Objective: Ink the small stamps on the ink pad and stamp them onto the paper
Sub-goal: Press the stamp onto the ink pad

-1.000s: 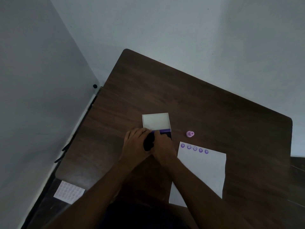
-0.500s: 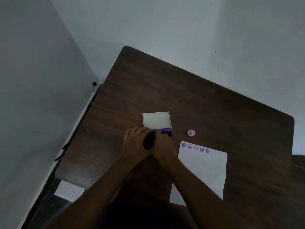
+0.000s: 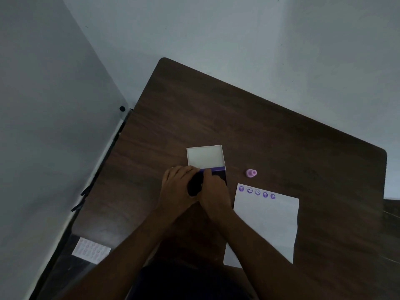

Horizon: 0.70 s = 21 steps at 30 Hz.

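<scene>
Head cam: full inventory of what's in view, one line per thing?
table: 1, dark brown wood, fills the centre
ink pad: 1, purple, mid-table, partly under the hands
lid: 1, white, open, behind the ink pad
stamp: 1, pink, right of the ink pad
paper: 1, white, right of the arms
stamped marks: 5, purple, row along the paper's far edge
dotted sheet: 1, whitish, lower left off the table
left hand: 1, at the ink pad
right hand: 1, at the ink pad

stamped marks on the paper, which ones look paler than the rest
The second and third marks from the left on the paper: pale open smiley outlines, while the other three are dense purple.
</scene>
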Available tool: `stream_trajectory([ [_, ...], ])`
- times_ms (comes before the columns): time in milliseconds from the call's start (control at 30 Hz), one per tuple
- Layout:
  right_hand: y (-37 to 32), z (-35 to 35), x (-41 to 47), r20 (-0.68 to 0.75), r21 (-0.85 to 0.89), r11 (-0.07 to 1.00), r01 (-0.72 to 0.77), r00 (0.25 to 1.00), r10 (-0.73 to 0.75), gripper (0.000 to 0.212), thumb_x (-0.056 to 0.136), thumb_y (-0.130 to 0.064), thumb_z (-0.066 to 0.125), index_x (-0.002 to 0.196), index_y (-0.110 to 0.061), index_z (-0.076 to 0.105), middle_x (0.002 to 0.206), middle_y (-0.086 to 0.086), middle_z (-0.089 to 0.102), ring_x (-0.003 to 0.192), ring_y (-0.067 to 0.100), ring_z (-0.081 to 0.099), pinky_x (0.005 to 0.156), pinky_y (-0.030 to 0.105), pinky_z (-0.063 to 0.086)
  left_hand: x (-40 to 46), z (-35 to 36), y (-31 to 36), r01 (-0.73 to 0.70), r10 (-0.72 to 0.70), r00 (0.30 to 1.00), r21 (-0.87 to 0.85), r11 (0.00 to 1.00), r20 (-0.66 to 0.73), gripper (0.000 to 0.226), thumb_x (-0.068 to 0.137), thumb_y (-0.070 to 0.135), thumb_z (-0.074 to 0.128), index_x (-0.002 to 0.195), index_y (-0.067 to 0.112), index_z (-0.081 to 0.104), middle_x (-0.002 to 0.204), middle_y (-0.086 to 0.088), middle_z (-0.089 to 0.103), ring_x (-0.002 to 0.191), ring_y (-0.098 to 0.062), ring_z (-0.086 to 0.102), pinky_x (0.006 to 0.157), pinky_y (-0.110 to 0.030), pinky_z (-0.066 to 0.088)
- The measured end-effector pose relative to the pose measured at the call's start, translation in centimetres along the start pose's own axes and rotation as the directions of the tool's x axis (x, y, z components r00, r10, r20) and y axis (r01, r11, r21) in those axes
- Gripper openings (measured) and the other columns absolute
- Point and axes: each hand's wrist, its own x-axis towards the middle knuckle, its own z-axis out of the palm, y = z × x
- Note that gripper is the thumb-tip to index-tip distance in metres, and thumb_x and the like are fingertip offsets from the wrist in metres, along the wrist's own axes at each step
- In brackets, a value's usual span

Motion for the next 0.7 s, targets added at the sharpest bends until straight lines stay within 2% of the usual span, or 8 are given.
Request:
stream_trajectory([
  [67, -0.1, 0.0, 0.1, 0.015, 0.005, 1.000, -0.021, 1.000, 0.021, 0.067, 0.087, -0.025, 0.063, 0.142, -0.010, 0.028, 0.141, 0.017, 0.043, 0.127, 0.034, 0.043, 0.107, 0.045, 0.034, 0.2, 0.4, -0.2, -0.017, 0.016, 0.996, -0.013, 1.000, -0.083, 0.072, 0.082, 0.041, 0.068, 0.143, 0.023, 0.035, 0.150, 0.001, 0.035, 0.139, -0.017, 0.027, 0.113, -0.028, 0.006],
  [167, -0.2, -0.3, 0.1, 0.046, 0.015, 0.998, -0.053, 0.998, 0.052, 0.070, 0.087, -0.027, 0.064, 0.143, -0.010, 0.026, 0.144, 0.017, 0.040, 0.129, 0.035, 0.041, 0.107, 0.045, 0.032, 0.6, 0.7, -0.4, 0.007, -0.007, 1.000, 0.008, 1.000, 0.002, 0.076, 0.080, 0.045, 0.067, 0.144, 0.023, 0.031, 0.151, -0.002, 0.032, 0.139, -0.018, 0.025, 0.115, -0.031, 0.007],
  [233, -0.1, -0.8, 0.0, 0.071, 0.019, 0.998, -0.056, 0.996, 0.055, 0.072, 0.086, -0.027, 0.064, 0.144, -0.011, 0.023, 0.145, 0.017, 0.038, 0.130, 0.034, 0.040, 0.108, 0.045, 0.032, 0.9, 1.1, -0.5, -0.012, 0.017, 0.995, 0.051, 0.999, -0.097, 0.075, 0.073, 0.047, 0.066, 0.139, 0.029, 0.035, 0.144, -0.001, 0.042, 0.133, -0.017, 0.032, 0.112, -0.030, 0.015],
  [300, 0.1, -1.5, -0.1, 0.085, 0.039, 0.997, -0.070, 0.994, 0.066, 0.065, 0.088, -0.028, 0.061, 0.141, -0.011, 0.028, 0.140, 0.017, 0.044, 0.126, 0.033, 0.045, 0.106, 0.045, 0.038, 1.3, 1.0, -0.2, -0.007, 0.009, 0.999, 0.056, 0.998, -0.036, 0.079, 0.074, 0.047, 0.068, 0.141, 0.024, 0.035, 0.146, -0.004, 0.039, 0.135, -0.020, 0.031, 0.113, -0.031, 0.014],
  [367, 0.7, -2.2, -0.8, 0.028, 0.130, 0.988, -0.085, 0.996, 0.082, 0.047, 0.091, -0.031, 0.057, 0.130, -0.011, 0.043, 0.125, 0.014, 0.055, 0.114, 0.028, 0.054, 0.097, 0.039, 0.045, 1.4, 1.1, -0.1, -0.007, 0.007, 1.000, 0.047, 0.999, 0.014, 0.088, 0.072, 0.052, 0.071, 0.144, 0.018, 0.033, 0.150, -0.006, 0.035, 0.137, -0.022, 0.030, 0.115, -0.035, 0.013],
  [467, 2.1, -3.0, -3.3, -0.161, 0.453, 0.890, 0.054, 0.987, 0.022, 0.025, 0.089, -0.035, 0.059, 0.104, -0.015, 0.061, 0.101, 0.005, 0.065, 0.093, 0.016, 0.060, 0.086, 0.031, 0.048, 0.2, 0.5, 0.5, -0.006, -0.010, 0.991, -0.125, 0.992, -0.131, 0.094, 0.058, 0.060, 0.076, 0.138, 0.023, 0.043, 0.140, 0.000, 0.048, 0.123, -0.011, 0.042, 0.105, -0.027, 0.022],
  [567, 3.1, -4.2, -6.2, -0.169, 0.816, 0.566, 0.116, 0.985, 0.042, 0.016, 0.090, -0.027, 0.059, 0.096, -0.016, 0.068, 0.086, 0.004, 0.069, 0.075, 0.016, 0.063, 0.066, 0.029, 0.052, -1.9, -1.2, 2.5, -0.023, -0.051, 0.987, -0.446, 0.895, -0.155, 0.073, 0.062, 0.052, 0.081, 0.126, 0.034, 0.051, 0.128, 0.008, 0.055, 0.111, 0.004, 0.046, 0.095, -0.012, 0.030],
  [700, 3.9, -5.8, -9.0, 0.048, 0.990, -0.126, -0.065, 0.989, -0.136, 0.025, 0.091, -0.017, 0.051, 0.104, -0.003, 0.068, 0.097, 0.018, 0.066, 0.082, 0.025, 0.059, 0.066, 0.031, 0.047, -3.8, -4.3, 5.8, -0.092, -0.022, 0.980, -0.541, 0.836, -0.200, 0.054, 0.063, 0.057, 0.073, 0.112, 0.045, 0.054, 0.105, 0.028, 0.055, 0.099, 0.007, 0.055, 0.079, -0.005, 0.043],
])
